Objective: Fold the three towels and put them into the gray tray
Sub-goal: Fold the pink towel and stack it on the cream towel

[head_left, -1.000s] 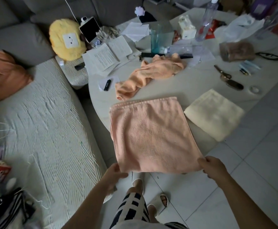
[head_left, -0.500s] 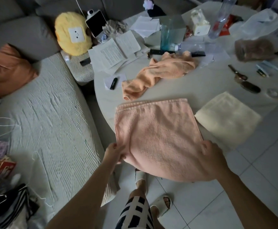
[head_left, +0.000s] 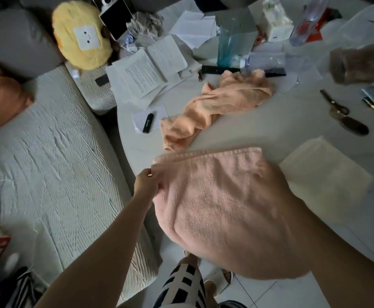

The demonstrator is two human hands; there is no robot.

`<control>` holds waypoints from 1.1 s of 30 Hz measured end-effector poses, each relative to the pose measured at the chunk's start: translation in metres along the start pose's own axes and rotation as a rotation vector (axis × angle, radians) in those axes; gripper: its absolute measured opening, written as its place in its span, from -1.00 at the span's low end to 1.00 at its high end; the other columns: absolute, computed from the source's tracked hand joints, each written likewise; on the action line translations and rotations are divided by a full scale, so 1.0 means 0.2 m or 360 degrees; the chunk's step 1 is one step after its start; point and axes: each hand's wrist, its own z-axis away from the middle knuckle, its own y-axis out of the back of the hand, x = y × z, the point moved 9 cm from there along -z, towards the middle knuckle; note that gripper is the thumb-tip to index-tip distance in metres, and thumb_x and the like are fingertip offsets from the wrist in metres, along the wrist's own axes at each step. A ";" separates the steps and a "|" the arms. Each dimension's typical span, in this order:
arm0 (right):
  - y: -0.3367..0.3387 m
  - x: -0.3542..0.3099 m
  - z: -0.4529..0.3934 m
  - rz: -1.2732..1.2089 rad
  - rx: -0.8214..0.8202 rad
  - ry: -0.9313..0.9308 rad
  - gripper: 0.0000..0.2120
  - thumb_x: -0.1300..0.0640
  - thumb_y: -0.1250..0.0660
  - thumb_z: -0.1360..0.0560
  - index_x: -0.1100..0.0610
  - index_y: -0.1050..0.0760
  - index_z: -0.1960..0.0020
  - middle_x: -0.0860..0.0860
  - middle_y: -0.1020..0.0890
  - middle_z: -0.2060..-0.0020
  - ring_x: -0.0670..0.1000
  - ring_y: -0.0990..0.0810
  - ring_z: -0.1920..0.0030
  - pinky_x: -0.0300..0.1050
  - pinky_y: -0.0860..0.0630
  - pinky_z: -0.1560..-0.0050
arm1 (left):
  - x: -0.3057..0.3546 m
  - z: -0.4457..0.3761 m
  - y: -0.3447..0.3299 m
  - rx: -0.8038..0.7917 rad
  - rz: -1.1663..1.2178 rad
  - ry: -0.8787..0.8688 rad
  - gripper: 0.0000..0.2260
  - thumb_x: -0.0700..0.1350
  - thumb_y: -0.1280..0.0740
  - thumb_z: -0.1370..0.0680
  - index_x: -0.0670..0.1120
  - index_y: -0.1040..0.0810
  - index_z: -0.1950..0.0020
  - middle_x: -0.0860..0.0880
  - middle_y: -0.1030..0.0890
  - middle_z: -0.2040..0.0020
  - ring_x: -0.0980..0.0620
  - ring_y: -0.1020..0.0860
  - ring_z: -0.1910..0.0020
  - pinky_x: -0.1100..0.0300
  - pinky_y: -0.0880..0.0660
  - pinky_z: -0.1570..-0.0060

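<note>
At table edge: both hands, left hand (head_left: 147, 183) and right hand (head_left: 270, 181), pinch pink towel (head_left: 214, 207) corners (blurred).

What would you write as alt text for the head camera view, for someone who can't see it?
Two hands, left hand and right hand, hold the near edge of a pink towel folded toward its far edge on a cluttered white table. A crumpled orange towel lies behind it; a folded cream towel lies to its right.
</note>
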 end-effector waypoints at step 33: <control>0.10 0.05 -0.53 0.0068 0.0370 -0.0275 -0.69 0.14 -0.32 -0.51 0.19 -0.52 -0.23 0.27 -0.57 -0.15 0.29 -0.56 -0.09 0.01 -0.45 0.03 | 0.29 -0.23 -0.04 0.0218 -0.0576 -0.0385 -0.83 -0.06 -0.27 -0.62 -0.09 -0.50 -0.16 -0.02 -0.57 0.04 -0.01 -0.55 0.17 0.13 -0.40 0.21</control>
